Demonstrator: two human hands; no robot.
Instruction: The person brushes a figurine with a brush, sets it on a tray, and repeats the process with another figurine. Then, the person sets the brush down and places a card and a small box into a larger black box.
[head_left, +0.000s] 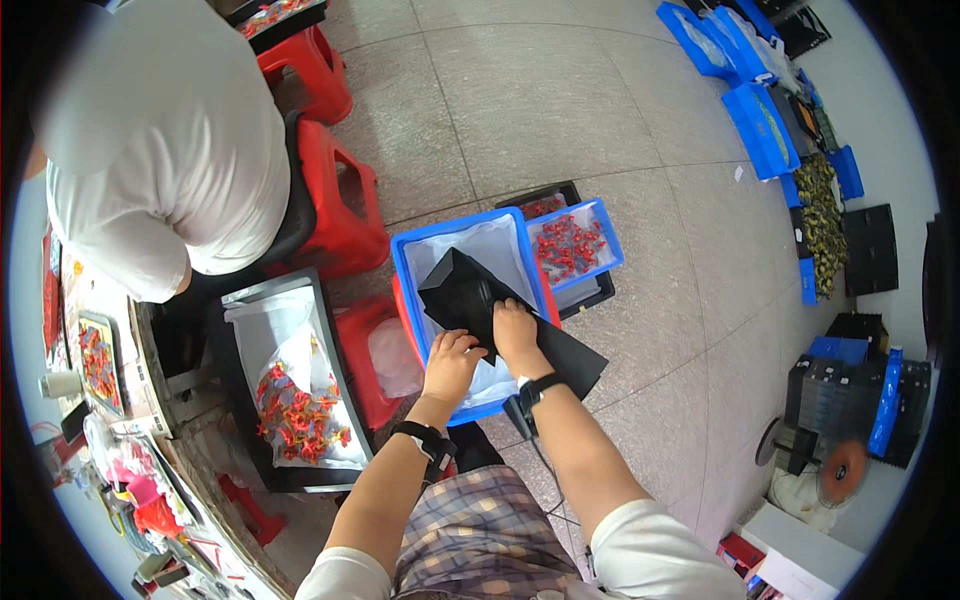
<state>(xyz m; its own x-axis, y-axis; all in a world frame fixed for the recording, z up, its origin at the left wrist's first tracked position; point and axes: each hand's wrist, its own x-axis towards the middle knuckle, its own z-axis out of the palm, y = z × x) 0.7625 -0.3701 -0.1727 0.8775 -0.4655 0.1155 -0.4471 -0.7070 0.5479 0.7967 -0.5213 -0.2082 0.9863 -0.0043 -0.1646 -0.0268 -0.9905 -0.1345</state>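
Observation:
A black angular piece [573, 355], like a stiff folded sheet or a shallow tray, is held aslant over a blue crate [408, 262] lined with white film. My right hand [515, 332] is closed on it, with the fingers curled in at its middle. At its near left edge my left hand [452, 368] grips it with bent fingers; the fingertips are partly hidden. What lies beneath the black piece in the crate cannot be seen. Each wrist wears a black strap with a small device.
Beside the crate is a blue tray [612, 240] of small red pieces. At left, a black tray [330, 385] holds red-orange pieces on white film. A seated person [200, 190] is on a red stool [345, 215] near a cluttered table [215, 500]. Blue bins [762, 130] line the right wall.

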